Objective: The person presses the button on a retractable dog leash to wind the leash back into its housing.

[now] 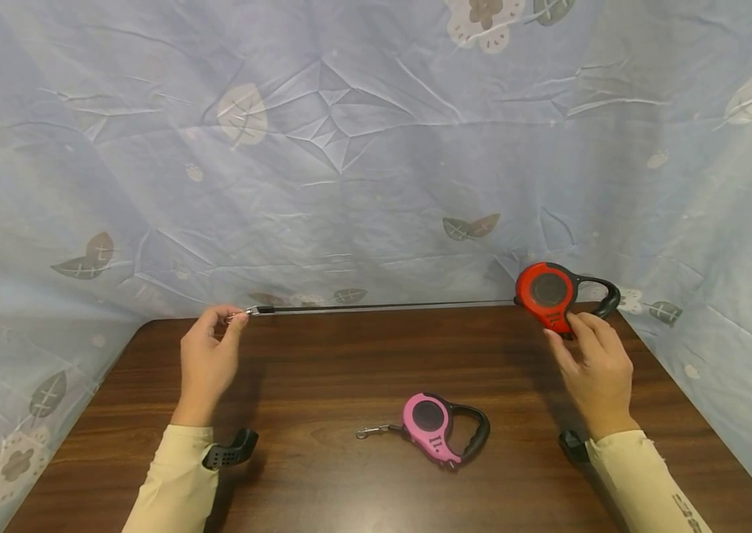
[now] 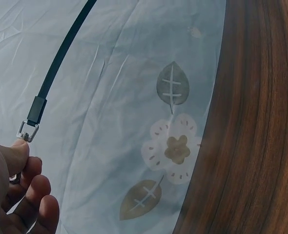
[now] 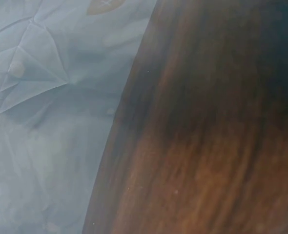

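Note:
My left hand (image 1: 209, 359) pinches the metal clip (image 1: 252, 311) at the end of a black leash strap (image 1: 376, 305). In the left wrist view the clip's silver swivel (image 2: 27, 131) shows above the thumb; the rest of it is mostly hidden by the fingers. The strap runs nearly straight across to a red retractable leash (image 1: 549, 296) with a black handle. My right hand (image 1: 596, 370) grips the lower edge of that red casing between thumb and fingers, above the table. The right wrist view shows neither the hand nor the leash.
A pink retractable leash (image 1: 428, 426) lies on the brown wooden table (image 1: 309, 459), its metal clip (image 1: 372, 431) pointing left. Behind the table's far edge hangs a pale blue patterned cloth (image 1: 349, 185). Black wrist bands (image 1: 232, 450) sit on both sleeves.

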A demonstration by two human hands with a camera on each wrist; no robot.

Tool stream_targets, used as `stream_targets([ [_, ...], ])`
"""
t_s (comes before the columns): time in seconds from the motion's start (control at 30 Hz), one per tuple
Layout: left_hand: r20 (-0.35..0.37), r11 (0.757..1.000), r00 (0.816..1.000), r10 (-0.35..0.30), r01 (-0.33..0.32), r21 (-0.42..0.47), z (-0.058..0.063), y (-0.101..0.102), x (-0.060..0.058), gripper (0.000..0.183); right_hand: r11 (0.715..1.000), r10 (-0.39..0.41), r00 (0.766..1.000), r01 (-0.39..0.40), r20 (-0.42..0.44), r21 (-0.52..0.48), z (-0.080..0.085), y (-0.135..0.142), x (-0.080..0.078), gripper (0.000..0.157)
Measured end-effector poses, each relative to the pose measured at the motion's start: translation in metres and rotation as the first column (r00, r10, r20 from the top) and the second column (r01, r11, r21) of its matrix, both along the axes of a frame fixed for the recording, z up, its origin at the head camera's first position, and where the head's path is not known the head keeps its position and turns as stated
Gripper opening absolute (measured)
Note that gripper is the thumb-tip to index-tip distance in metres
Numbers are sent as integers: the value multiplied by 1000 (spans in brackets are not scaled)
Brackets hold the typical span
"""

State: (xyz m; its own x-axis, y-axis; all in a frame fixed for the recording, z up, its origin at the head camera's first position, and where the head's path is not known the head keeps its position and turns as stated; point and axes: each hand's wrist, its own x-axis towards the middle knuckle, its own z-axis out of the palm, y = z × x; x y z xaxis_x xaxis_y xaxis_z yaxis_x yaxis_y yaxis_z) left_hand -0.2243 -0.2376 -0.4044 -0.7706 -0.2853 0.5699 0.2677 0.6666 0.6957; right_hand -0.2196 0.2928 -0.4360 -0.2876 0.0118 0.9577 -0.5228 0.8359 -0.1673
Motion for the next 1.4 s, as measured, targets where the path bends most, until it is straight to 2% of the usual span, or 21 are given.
stream_targets([
  [0.13, 0, 1000, 1000, -19, 19, -2, 0, 1, 0, 17, 1000, 0, 999, -1, -38, -27, 2, -3, 0, 38],
  [0.23, 12, 1000, 1000, -23, 23, -7, 0, 2, 0, 18, 999, -5, 999, 3, -46, -36, 4, -6, 0, 36],
  [0.63, 28, 999, 999, -39, 40, -28, 1, 7, 1, 19, 1000, -6, 1000, 5, -16, -26, 3, -7, 2, 33],
  [1.17, -11, 998, 998, -56, 55, -31, 2, 12, 2, 16, 1000, -17, 1000, 16, 22, 19, -2, -7, 2, 36],
  [1.4, -8, 998, 998, -61, 61, -30, 1, 13, 2, 16, 999, -17, 997, 14, 71, 45, -4, -9, 2, 37],
])
